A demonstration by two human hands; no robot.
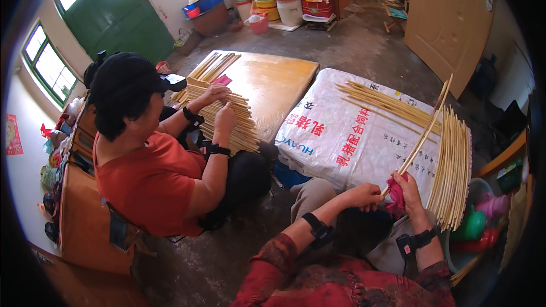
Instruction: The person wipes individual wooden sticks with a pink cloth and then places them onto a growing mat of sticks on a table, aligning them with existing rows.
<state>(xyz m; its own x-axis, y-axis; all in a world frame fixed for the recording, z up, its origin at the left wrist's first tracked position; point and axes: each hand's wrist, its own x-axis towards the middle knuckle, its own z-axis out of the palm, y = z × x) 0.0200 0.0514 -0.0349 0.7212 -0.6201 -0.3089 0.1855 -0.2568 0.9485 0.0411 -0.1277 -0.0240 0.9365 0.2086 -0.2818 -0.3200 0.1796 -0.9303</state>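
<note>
My right hand is closed round a pink cloth and a couple of long thin wooden sticks that slant up and away to the right. At their near end, the fingers of my left hand are pinched together on the stick tip, touching the cloth. Beside my right hand, a thick row of similar sticks hangs over the near edge of a table covered with a white printed sack. A smaller group of sticks lies crosswise at the sack's far side.
To my left a person in an orange shirt handles sticks by a bare wooden table. At my right stands a tub with a green and a pink vessel. An open door is beyond; buckets line the back wall.
</note>
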